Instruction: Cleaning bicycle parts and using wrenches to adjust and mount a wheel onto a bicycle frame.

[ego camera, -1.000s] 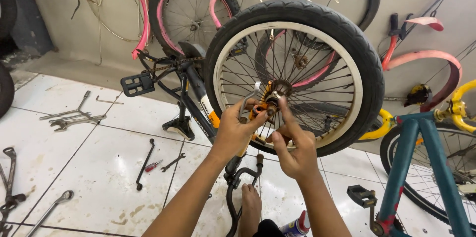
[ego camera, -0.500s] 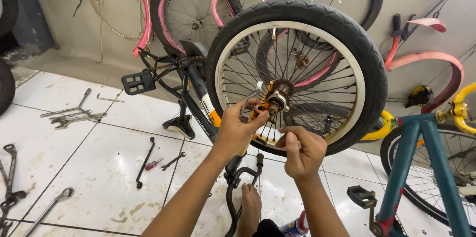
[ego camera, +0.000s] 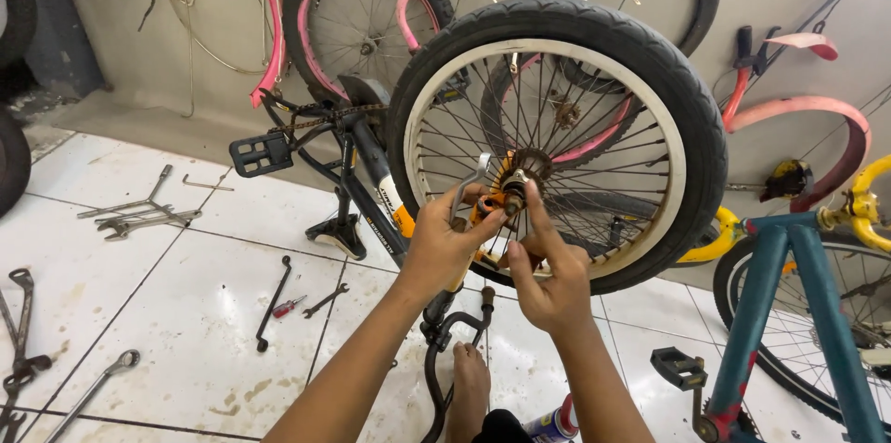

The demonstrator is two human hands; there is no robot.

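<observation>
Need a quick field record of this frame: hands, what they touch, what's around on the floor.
setting: white tiled floor, bikes and wheels against a wall
left hand: at the wheel hub, fingers on the orange fork end
right hand: fingertips pinched at the axle end beside the hub
wheel: black tyre, white rim, on an upturned bike
floor tools: wrenches, small red screwdriver, long black bar
nearby: teal bike frame, black pedal, spray can

Bare forearms, no sleeves; bare foot (ego camera: 469, 383).
</observation>
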